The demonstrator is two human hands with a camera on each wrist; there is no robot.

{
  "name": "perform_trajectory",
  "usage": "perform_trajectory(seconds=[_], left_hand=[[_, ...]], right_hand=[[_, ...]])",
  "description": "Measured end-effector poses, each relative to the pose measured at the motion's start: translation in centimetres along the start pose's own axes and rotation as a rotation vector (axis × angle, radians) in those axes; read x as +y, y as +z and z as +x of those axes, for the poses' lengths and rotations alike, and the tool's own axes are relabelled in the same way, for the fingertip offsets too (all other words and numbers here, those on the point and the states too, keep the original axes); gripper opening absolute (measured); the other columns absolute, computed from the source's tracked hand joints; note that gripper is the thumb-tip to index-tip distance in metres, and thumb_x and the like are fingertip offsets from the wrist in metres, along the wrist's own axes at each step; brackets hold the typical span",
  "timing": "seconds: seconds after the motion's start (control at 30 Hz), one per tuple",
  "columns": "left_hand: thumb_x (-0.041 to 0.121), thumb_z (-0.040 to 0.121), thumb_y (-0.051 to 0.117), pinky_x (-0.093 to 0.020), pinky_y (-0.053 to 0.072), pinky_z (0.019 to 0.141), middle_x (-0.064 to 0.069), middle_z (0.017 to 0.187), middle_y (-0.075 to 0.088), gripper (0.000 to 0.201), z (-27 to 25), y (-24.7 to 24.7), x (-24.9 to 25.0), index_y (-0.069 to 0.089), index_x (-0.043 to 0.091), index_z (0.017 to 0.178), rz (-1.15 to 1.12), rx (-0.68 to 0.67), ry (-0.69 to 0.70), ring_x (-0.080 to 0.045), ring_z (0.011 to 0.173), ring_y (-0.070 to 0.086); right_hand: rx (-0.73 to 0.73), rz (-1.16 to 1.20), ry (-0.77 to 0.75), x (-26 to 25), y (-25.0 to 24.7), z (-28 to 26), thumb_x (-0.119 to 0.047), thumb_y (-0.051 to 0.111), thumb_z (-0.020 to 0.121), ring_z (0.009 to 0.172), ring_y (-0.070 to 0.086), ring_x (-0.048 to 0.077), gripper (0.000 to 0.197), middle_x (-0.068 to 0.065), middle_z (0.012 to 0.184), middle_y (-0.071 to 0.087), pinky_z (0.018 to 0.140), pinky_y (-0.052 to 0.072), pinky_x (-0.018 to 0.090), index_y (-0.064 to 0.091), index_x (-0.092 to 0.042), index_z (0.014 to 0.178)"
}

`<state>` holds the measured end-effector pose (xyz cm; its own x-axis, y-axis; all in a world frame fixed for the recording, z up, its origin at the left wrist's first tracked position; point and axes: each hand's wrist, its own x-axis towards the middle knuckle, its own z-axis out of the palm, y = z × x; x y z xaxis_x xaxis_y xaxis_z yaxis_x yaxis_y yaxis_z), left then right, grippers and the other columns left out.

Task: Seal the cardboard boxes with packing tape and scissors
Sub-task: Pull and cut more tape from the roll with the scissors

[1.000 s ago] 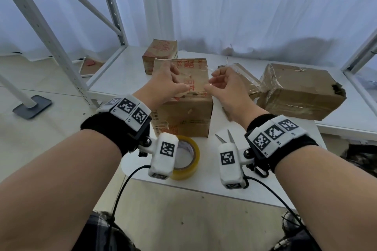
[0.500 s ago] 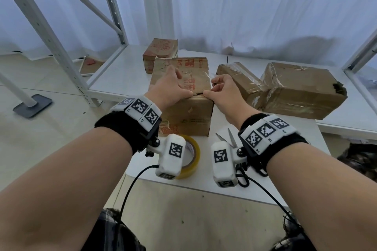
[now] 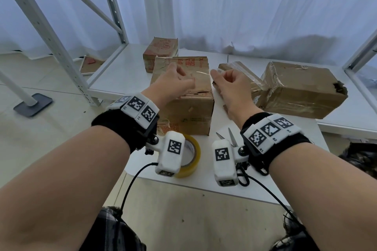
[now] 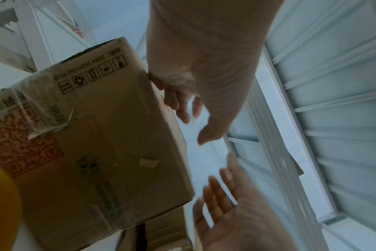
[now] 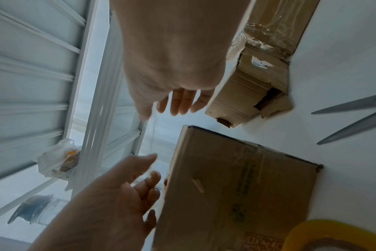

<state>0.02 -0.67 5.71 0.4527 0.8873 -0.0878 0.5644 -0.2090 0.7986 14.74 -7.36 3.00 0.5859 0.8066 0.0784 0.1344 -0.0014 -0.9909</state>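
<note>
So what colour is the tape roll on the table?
Yellow; the tape roll shows best in the head view.

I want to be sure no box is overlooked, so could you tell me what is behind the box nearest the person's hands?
Behind the middle box stands a smaller box with red print on the same white table. The nearer box covers its lower front, so whether they touch cannot be seen.

Worn matt cardboard box [image 3: 183, 106], glossy yellow tape roll [image 3: 192, 155], metal scissors [image 3: 231, 138].
</note>
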Motion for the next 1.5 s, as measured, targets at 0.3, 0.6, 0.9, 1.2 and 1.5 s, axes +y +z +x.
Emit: perform_trajectory(seconds=[0.3, 0.6, 0.9, 1.2, 1.5], left_hand=[[0.021, 0.093, 0.061, -0.006, 0.045, 0.052, -0.002, 0.083, 0.066, 0.012, -1.6, -2.0, 0.1, 0.052, 0.013, 0.091, -0.049, 0.11, 0.14, -0.005, 0.07, 0.063], [0.017, 0.091, 0.063, -0.026, 0.05, 0.061, -0.002, 0.071, 0.052, 0.011, -3.2, -2.5, 2.3, 0.054, 0.021, 0.089, 0.018, -0.045, 0.463, -0.016, 0.066, 0.051], [0.025, 0.093, 0.062, -0.01, 0.042, 0.052, -0.006, 0.073, 0.055, 0.016, -2.8, -3.3, 2.0, 0.052, 0.012, 0.095, 0.062, 0.135, 0.43, 0.0, 0.053, 0.049], [0.023, 0.094, 0.059, -0.013, 0.047, 0.06, -0.008, 0.087, 0.07, 0.013, -2.7, -1.9, 0.9, 0.049, 0.021, 0.086, 0.096, 0.108, 0.226, -0.012, 0.074, 0.066], [0.025, 0.095, 0.058, -0.013, 0.037, 0.06, 0.003, 0.08, 0.065, 0.015, -1.6, -0.7, 0.9, 0.054, 0.018, 0.083, 0.22, 0.067, 0.094, -0.004, 0.071, 0.061]], right_hand=[[0.036, 0.228, 0.208, -0.2, -1.2, -0.4, -0.025, 0.071, 0.086, 0.065, 0.059, 0.016, 0.02, 0.008, 0.08, 0.063, 0.06, 0.053, 0.024, 0.055, -0.013, 0.091], [-0.315, 0.066, 0.029, -1.6, -1.5, -1.2, -0.056, 0.063, 0.076, 0.115, 0.054, 0.012, 0.071, -0.003, 0.121, 0.058, 0.1, 0.042, 0.032, 0.045, -0.019, 0.134], [-0.303, 0.181, 0.036, -2.5, -1.7, -1.2, -0.008, 0.067, 0.087, 0.06, 0.066, 0.014, 0.006, 0.006, 0.072, 0.07, 0.059, 0.056, 0.022, 0.062, -0.008, 0.091], [-0.218, 0.035, 0.126, -1.8, -2.3, -1.2, -0.015, 0.064, 0.091, 0.064, 0.064, 0.014, 0.01, 0.009, 0.086, 0.064, 0.058, 0.056, 0.023, 0.062, -0.005, 0.093], [-0.106, -0.077, 0.145, -1.3, -2.6, -0.2, -0.006, 0.071, 0.085, 0.054, 0.056, 0.011, 0.014, 0.01, 0.074, 0.062, 0.048, 0.047, 0.015, 0.062, 0.001, 0.093]])
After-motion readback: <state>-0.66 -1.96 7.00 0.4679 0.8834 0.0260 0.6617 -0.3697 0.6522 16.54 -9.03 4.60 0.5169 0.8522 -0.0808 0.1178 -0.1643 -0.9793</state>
